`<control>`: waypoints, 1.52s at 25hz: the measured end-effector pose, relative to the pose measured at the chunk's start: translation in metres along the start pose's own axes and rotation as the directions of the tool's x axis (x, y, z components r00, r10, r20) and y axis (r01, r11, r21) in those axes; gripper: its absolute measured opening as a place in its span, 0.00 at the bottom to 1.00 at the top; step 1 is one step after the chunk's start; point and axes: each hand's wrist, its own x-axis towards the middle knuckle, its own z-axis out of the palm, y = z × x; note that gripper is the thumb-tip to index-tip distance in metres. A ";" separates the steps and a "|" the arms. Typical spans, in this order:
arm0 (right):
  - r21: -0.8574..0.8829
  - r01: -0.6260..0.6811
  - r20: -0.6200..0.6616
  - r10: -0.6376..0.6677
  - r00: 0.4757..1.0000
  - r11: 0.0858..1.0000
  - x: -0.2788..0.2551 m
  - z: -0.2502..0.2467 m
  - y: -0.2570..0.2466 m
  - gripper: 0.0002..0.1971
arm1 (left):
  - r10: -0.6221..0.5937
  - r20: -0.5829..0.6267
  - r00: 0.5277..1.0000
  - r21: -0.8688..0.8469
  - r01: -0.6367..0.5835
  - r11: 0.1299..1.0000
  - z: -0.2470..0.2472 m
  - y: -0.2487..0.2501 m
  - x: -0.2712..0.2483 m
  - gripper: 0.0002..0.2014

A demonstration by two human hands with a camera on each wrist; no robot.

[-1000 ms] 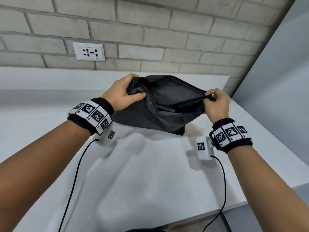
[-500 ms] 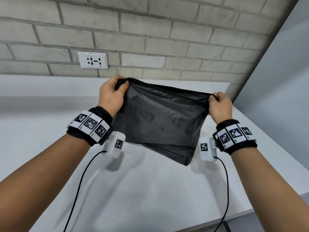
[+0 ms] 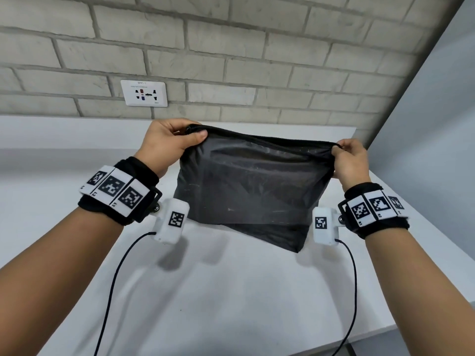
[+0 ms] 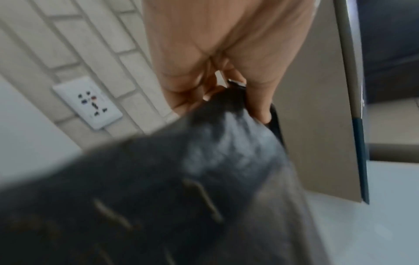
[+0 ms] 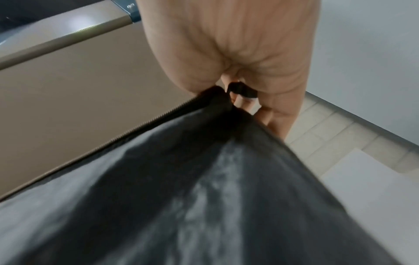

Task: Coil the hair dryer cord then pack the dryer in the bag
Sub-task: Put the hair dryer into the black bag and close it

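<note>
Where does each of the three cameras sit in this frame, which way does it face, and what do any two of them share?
Head: worn on the head, looks forward and down at the black bag held up over the white table; both forearms, the left hand and the right hand show.
Left wrist: looks along the left hand at the bag corner it grips; palm shows.
Right wrist: looks along the right hand at the bag's zipper end; palm shows.
Shared: head and left wrist both show the wall socket.

right hand (image 5: pixel 238 53) | fingers (image 5: pixel 278 114) pinch corner of black bag (image 5: pixel 181 197) | zipper (image 5: pixel 127 134) along edge
</note>
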 end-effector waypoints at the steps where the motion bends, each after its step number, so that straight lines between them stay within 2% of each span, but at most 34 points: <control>1: -0.031 -0.014 0.026 0.015 1.000 0.999 -0.004 0.001 0.000 0.14 | -0.014 -0.020 1.000 -0.040 0.013 0.999 0.004 0.000 -0.002 0.14; 3: -0.151 -0.014 0.097 0.029 0.995 0.988 -0.014 0.003 0.003 0.14 | -0.018 -0.035 0.999 -0.093 0.015 0.996 0.012 -0.003 -0.008 0.12; 6: -0.307 0.065 0.155 -0.018 0.988 0.949 -0.032 0.011 -0.001 0.08 | 0.030 -0.055 0.998 -0.131 -0.037 0.991 0.020 -0.008 -0.016 0.13; 8: -0.476 0.163 0.150 -0.103 0.983 0.864 -0.050 0.023 -0.015 0.11 | 0.055 -0.065 0.996 -0.133 -0.064 0.989 0.023 -0.010 -0.019 0.12; 9: -0.547 0.246 0.160 -0.189 0.969 0.800 -0.061 0.031 -0.026 0.12 | 0.067 -0.069 0.995 -0.128 -0.075 0.989 0.025 -0.010 -0.019 0.12; 11: -0.516 0.465 0.207 -0.423 0.882 0.719 -0.085 0.048 -0.050 0.12 | 0.086 -0.072 0.994 -0.116 -0.094 0.989 0.029 -0.009 -0.021 0.11; 13: -0.259 0.659 0.292 -0.593 0.751 0.706 -0.107 0.063 -0.073 0.11 | 0.113 -0.070 0.991 -0.096 -0.120 0.988 0.031 -0.007 -0.023 0.12; 15: -0.067 0.755 0.405 -0.673 0.619 0.653 -0.126 0.077 -0.087 0.13 | 0.150 -0.063 0.987 -0.081 -0.155 0.985 0.032 -0.006 -0.024 0.17; 17: -0.071 0.825 0.500 -0.695 0.516 0.561 -0.136 0.089 -0.093 0.15 | 0.177 -0.046 0.983 -0.059 -0.180 0.982 0.031 -0.006 -0.025 0.16; 19: -0.107 0.847 0.582 -0.658 0.478 0.521 -0.137 0.095 -0.095 0.14 | 0.188 -0.020 0.982 -0.044 -0.188 0.981 0.030 -0.005 -0.026 0.11; 23: -0.140 0.843 0.740 -0.511 0.438 0.519 -0.126 0.091 -0.106 0.16 | 0.221 0.019 0.975 -0.022 -0.220 0.975 0.028 -0.007 -0.026 0.19; 25: -0.155 0.862 0.785 -0.470 0.404 0.483 -0.121 0.086 -0.108 0.16 | 0.245 0.029 0.969 -0.004 -0.245 0.969 0.030 -0.009 -0.025 0.18; 27: -0.170 0.901 0.781 -0.502 0.370 0.399 -0.120 0.086 -0.104 0.14 | 0.256 0.030 0.966 0.037 -0.257 0.966 0.034 -0.009 -0.025 0.11; 29: -0.206 0.946 0.696 -0.642 0.322 0.251 -0.124 0.089 -0.096 0.13 | 0.269 0.046 0.962 0.068 -0.271 0.960 0.039 -0.007 -0.027 0.06; 30: -0.224 0.947 0.646 -0.694 0.320 0.228 -0.128 0.091 -0.092 0.14 | 0.274 0.059 0.960 0.083 -0.278 0.957 0.041 -0.006 -0.029 0.08; 32: -0.222 0.937 0.542 -0.765 0.349 0.271 -0.133 0.093 -0.088 0.16 | 0.275 0.065 0.959 0.100 -0.280 0.955 0.046 -0.005 -0.032 0.15; 35: -0.201 0.880 0.501 -0.727 0.469 0.430 -0.130 0.091 -0.090 0.14 | 0.286 0.065 0.956 0.095 -0.291 0.952 0.048 -0.009 -0.031 0.13; 38: -0.188 0.802 0.361 -0.719 0.594 0.567 -0.120 0.081 -0.088 0.10 | 0.295 0.039 0.955 0.074 -0.297 0.952 0.045 -0.010 -0.030 0.10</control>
